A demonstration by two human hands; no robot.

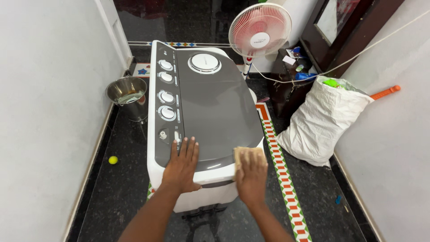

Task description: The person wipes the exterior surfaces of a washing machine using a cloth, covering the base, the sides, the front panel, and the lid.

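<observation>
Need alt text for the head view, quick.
The right hand presses a tan cloth on the grey lid of a white washing machine; the left hand lies flat beside it. A steel bucket, fan and white sack stand around.

A dark speckled floor (116, 192) with a patterned tile strip (282, 166) carries a white washer (201, 188) with a grey lid (215, 107); a steel pot (126, 92) stands just left of it; a small yellow ball (113, 160) lies near the left wall; a white sack (320, 121) slumps at right; a pedestal fan (260, 30) stands behind the washer; a tan cloth (247, 154) lies on the lid's near right corner.
</observation>
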